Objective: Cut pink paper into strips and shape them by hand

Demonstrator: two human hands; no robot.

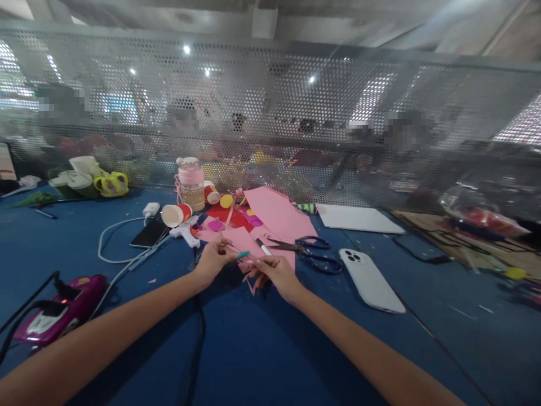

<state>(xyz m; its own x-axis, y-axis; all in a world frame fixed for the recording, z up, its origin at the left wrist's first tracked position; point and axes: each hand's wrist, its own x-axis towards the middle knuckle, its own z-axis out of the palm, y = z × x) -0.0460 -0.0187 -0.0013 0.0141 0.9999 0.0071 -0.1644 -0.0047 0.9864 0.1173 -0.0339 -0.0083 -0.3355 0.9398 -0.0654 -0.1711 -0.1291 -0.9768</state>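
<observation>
My left hand [213, 258] and right hand [273, 269] meet at centre, both pinching one small pink paper piece [247, 260]. Scissors [310, 252] lie at two o'clock, uncut pink sheets [276, 217] at twelve, glue gun [185, 230] at ten; I judge assembly barely begun.

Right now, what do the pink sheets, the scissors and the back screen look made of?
Pink sheets: probably matte craft paper, flat with cut edges. Scissors: greyish metal-looking blades, dark, likely plastic handles. Back screen: seemingly perforated grey sheet metal, dotted with regular holes.
</observation>
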